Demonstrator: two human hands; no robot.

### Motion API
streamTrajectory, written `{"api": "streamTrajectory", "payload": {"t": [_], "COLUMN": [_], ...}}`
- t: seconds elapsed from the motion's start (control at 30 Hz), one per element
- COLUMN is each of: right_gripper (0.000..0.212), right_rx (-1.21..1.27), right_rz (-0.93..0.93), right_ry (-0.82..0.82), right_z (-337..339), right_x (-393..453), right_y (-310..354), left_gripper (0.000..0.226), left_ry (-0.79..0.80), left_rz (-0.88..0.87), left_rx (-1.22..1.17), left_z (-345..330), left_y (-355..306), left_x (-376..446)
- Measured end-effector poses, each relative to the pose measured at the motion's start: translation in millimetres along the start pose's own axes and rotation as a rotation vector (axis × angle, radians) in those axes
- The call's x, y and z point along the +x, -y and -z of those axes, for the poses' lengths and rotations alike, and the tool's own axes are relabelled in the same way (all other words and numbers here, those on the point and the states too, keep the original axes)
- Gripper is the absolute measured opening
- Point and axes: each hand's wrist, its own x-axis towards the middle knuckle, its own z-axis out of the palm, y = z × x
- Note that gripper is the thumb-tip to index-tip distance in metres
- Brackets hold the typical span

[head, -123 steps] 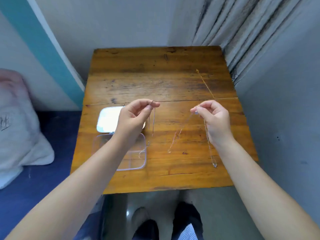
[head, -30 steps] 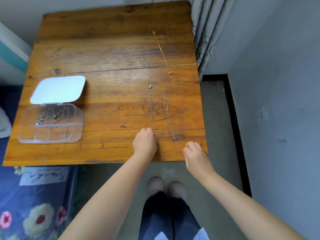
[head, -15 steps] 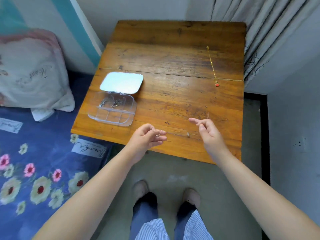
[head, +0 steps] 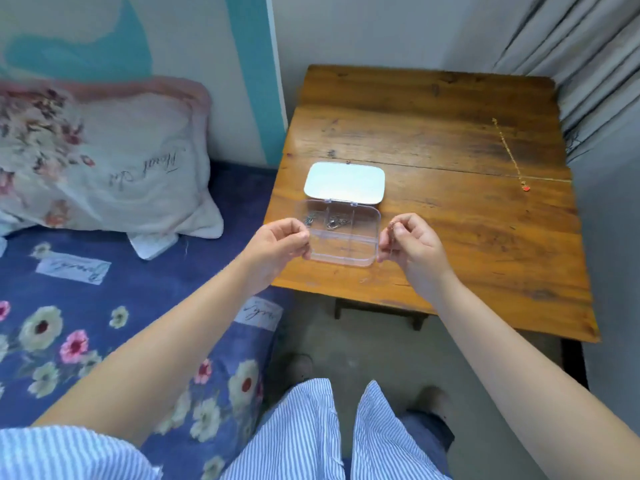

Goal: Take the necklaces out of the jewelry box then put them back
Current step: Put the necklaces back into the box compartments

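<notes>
Both hands are curled, fingertips pinched: the right hand (head: 412, 245) nips a thin silver necklace (head: 391, 233); what the left hand (head: 278, 245) grips is unclear. Between them on the table (head: 485, 237) sits the open jewelry box (head: 343, 233). At 2 o'clock lies a gold necklace (head: 509, 150).

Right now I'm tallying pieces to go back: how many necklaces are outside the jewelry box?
2: a gold necklace with a red pendant lies on the table's far right, and a thin chain is pinched in the right hand. More may be hidden in the hands.
</notes>
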Motion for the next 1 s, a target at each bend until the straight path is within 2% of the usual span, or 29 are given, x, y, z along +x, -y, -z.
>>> {"api": "streamTrajectory", "payload": {"t": [0.13, 0.3, 0.43, 0.53, 0.63, 0.7, 0.77, 0.87, 1.0], "right_gripper": [0.032, 0.03, 0.03, 0.03, 0.03, 0.03, 0.031, 0.031, 0.03], "right_rx": [0.094, 0.178, 0.155, 0.099, 0.088, 0.085, 0.076, 0.105, 0.107], "right_rz": [0.048, 0.073, 0.061, 0.032, -0.008, -0.045, -0.072, -0.075, -0.059], "right_ry": [-0.105, -0.206, -0.26, -0.3, -0.331, -0.333, -0.332, -0.336, -0.335], "right_z": [-49, -74, -78, -76, -75, -76, -77, -76, -76], "right_x": [20, 45, 59, 69, 77, 81, 85, 89, 89], "right_y": [9, 19, 13, 1, -12, -22, -29, -30, -26], "left_gripper": [0.011, 0.011, 0.012, 0.01, 0.022, 0.017, 0.009, 0.009, 0.028], "left_ry": [0.054, 0.142, 0.217, 0.251, 0.28, 0.275, 0.254, 0.262, 0.34], "left_rz": [-0.036, -0.025, -0.014, 0.004, 0.032, 0.039, 0.044, 0.06, 0.05], "left_rx": [-0.031, -0.088, -0.088, 0.006, 0.07, 0.081, 0.059, -0.025, -0.118], "left_z": [43, 56, 61, 66, 72, 77, 80, 84, 82], "left_y": [-22, -39, -36, -24, -11, -5, -4, -10, -26], "left_x": [15, 44, 62, 70, 77, 79, 80, 81, 79]}}
